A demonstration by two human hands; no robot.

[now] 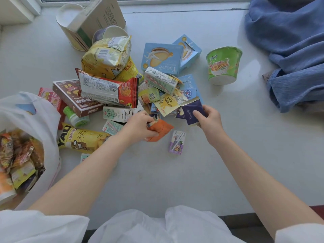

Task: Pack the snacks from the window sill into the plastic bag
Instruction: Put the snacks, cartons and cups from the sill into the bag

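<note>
A heap of snacks lies on the white window sill (157, 172). My left hand (138, 125) grips a small orange packet (162, 129) at the heap's near edge. My right hand (209, 120) pinches a dark purple packet (192, 111) by its lower corner. The white plastic bag (35, 120) stands open at the left with several noodle packs (15, 155) inside. A small purple drink carton (177, 142) lies loose between my hands. A green instant noodle cup (223, 64) stands apart at the right.
In the heap are blue Yuogee boxes (162, 57), a brown box (73, 97), yellow chip bags (105, 57), a yellow YAO bag (82, 140) and milk cartons (160, 80). A cardboard box (98, 16) and paper cups stand behind. Blue cloth (289, 50) lies at the right.
</note>
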